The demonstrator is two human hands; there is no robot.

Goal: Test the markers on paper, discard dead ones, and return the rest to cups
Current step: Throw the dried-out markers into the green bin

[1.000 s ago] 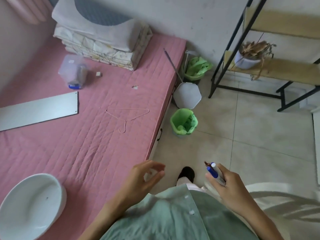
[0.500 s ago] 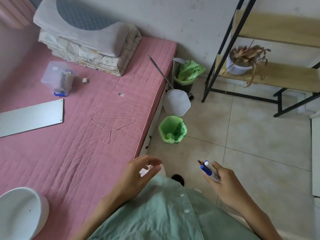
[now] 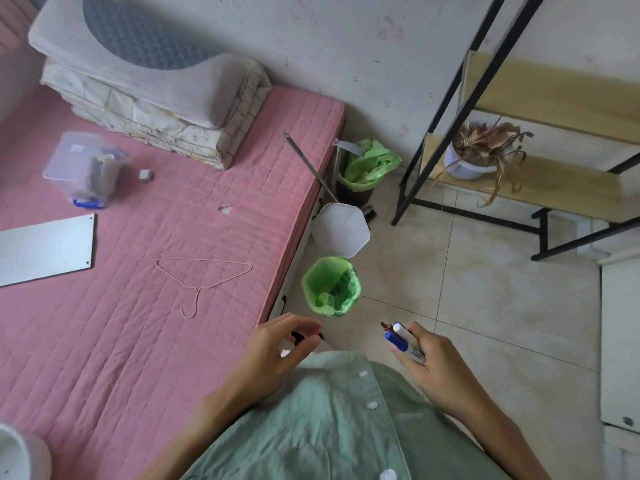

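Since the earlier frame the view has swung: the pink bed [image 3: 145,306] and the small green-lined bin [image 3: 331,286] sit lower and closer to frame centre, and the white bowl [image 3: 17,455] has slid almost out at the lower left corner. Both hands kept roughly their places near bottom centre. Right hand [image 3: 433,362], lower right of centre: fingers curled round a bundle of markers [image 3: 403,342], held upright. A blue cap and a white barrel end show plainly, with a brownish tip beside them; the exact count cannot be told. Left hand [image 3: 277,348], lower centre: fingers loosely curved, thumb and forefinger near each other, with something small and dark showing just past the fingertips. Whether it is pinched or merely lies behind the hand on the floor, I cannot tell. The small bin stands on the tiles just above the hands, against the bed edge, open at the top, only crumpled liner visible inside. A second green-lined bin [image 3: 367,168] sits further up by the wall, a white octagonal lid [image 3: 343,233] between the two. No test paper and no cups are in view. On the bed lie a clear plastic box [image 3: 83,168] at upper left, a white board [image 3: 45,249] at the left edge and a wire hanger [image 3: 204,275] mid-frame. Judgement: this is the discard step, with the markers in hand likely dead ones bound for the near bin. How many were tested or returned to cups cannot be read here, so those markers remain to be dropped and the rest cupped.
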